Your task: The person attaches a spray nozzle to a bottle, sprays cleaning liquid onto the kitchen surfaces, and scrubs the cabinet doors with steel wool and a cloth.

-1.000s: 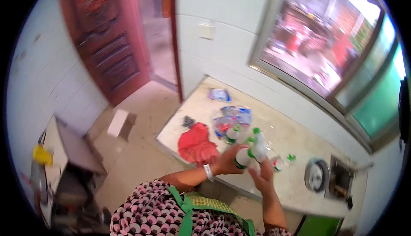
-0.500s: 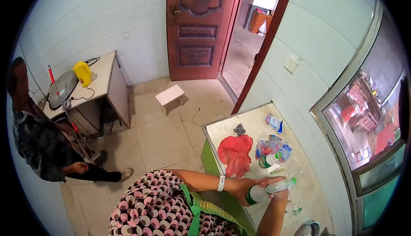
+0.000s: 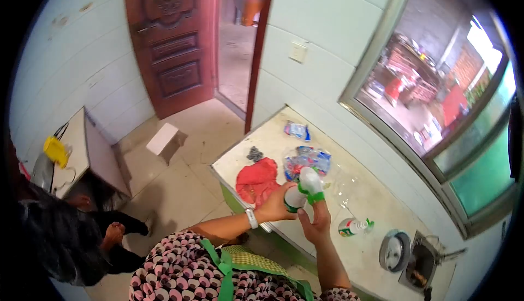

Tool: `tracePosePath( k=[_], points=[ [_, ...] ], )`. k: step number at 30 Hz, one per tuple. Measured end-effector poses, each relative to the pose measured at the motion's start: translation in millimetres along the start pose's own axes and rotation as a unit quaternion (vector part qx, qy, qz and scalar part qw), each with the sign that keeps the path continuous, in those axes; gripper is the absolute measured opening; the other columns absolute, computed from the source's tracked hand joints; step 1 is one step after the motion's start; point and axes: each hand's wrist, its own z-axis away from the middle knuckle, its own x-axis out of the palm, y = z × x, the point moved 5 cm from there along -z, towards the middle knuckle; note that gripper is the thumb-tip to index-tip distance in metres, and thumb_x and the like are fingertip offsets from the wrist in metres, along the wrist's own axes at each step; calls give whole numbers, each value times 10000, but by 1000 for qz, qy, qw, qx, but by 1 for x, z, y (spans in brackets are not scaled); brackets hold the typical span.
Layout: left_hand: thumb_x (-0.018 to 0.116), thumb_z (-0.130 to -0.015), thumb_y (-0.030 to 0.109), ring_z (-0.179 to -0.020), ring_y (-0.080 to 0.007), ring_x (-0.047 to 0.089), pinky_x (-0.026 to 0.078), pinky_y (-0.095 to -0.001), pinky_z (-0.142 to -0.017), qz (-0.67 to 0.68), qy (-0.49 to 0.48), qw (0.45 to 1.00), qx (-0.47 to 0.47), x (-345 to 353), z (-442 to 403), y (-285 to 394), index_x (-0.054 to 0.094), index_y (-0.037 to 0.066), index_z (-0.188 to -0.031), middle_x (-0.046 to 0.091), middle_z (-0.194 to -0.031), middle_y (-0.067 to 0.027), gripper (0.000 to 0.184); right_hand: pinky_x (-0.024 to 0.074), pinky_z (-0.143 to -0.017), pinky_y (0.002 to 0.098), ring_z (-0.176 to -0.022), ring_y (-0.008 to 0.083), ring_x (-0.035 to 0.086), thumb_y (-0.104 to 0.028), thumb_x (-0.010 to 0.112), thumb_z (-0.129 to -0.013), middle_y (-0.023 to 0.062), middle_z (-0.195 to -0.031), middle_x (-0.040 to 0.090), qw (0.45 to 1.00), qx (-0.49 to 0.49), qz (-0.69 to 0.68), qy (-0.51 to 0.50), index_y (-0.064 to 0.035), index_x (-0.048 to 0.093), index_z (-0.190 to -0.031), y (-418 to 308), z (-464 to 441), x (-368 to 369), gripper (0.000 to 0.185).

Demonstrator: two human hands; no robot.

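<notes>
My left hand (image 3: 277,204), with a white watch on its wrist, is closed around a white bottle (image 3: 295,198) with a green label. Close against it, my right hand (image 3: 316,223) grips a translucent bottle (image 3: 310,178), its green end down by my fingers. How the two bottles meet is hidden. Behind my left hand lies a crumpled red cloth (image 3: 255,179), and beyond the bottles is a clear plastic bag (image 3: 316,158) with blue and red print. A white spray bottle (image 3: 353,226) with a green label and nozzle lies to the right of my right hand.
A metal pot (image 3: 394,251) stands beside the sink (image 3: 419,268). Grey scrubber (image 3: 255,154) and blue-white packet (image 3: 297,130) lie farther back on the counter (image 3: 240,148). A small stool (image 3: 164,140) is on the floor. Another person (image 3: 65,235) stands at left.
The view has swung to the right. The translucent bottle has turned from nearly level to upright, its green end now low. The white bottle remains in my left hand.
</notes>
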Motion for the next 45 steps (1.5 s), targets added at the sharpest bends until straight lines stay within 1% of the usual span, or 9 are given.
tracePosePath(
  k=[3,11,14,22,24,25,31,36,45],
  points=[
    [821,-524,158,-1026,-228,549,439,-343,-882,58,-189,978,-71,15,-9,-4,408,42,-1210,547,-1086,-121,809,387,-972,380,-1113,268,517,4,671,-738,144,-1157,553,950,96,-294,-36,19,447,-1241,27,0,-31,551],
    [845,-532,212,-1168,-244,447,380,-384,-971,153,-410,899,-20,54,2,29,223,80,-1372,445,-1261,-119,1054,446,-903,373,-1039,236,574,-69,774,-648,140,-1084,618,902,127,-279,-305,32,615,-1031,20,-19,-39,427],
    [779,-588,169,-1106,-240,501,410,-360,-938,126,-338,931,57,63,0,20,434,42,-1235,499,-1216,-140,744,441,-905,396,-1028,276,581,-80,765,-668,144,-1094,614,902,116,-314,-275,32,609,-1046,25,-6,-35,425],
    [744,-622,219,-1182,-314,461,388,-391,-977,88,-244,940,221,60,-20,32,412,20,-1288,476,-1259,-186,770,440,-917,330,-1026,180,572,-18,763,-624,75,-1082,625,922,175,-296,-180,-52,616,-1051,31,0,-44,453],
    [760,-601,215,-1179,-312,462,386,-387,-978,134,-334,932,46,73,-20,24,405,23,-1295,473,-1262,-187,803,469,-863,307,-936,157,597,-34,784,-591,47,-1015,643,941,143,-273,-138,-67,617,-1020,43,7,-50,461],
    [764,-598,207,-1156,-299,487,408,-373,-955,109,-279,940,163,67,-27,47,381,31,-1310,469,-1269,-177,827,480,-836,307,-910,153,600,-57,796,-583,46,-987,648,947,134,-255,-145,-74,614,-1017,32,2,-51,471],
    [805,-591,191,-1048,-185,514,432,-317,-884,106,-409,906,5,89,-16,19,434,50,-1212,521,-1159,-91,737,502,-729,302,-784,169,629,23,714,-672,78,-820,660,943,241,-227,-25,3,617,-868,31,9,-51,220],
    [780,-565,251,-926,-262,609,477,-352,-818,93,-306,946,55,87,-23,34,506,66,-1138,610,-1023,-123,662,494,-572,251,-625,124,614,-40,706,-765,49,-697,625,948,190,-201,156,-8,585,-739,28,11,-56,128],
    [794,-549,222,-895,-253,621,482,-354,-809,82,-311,946,50,97,-22,15,539,48,-1102,624,-977,-121,633,535,-634,293,-700,154,658,-22,679,-767,83,-727,656,937,198,-134,256,23,596,-765,38,20,-51,95]
  ],
)
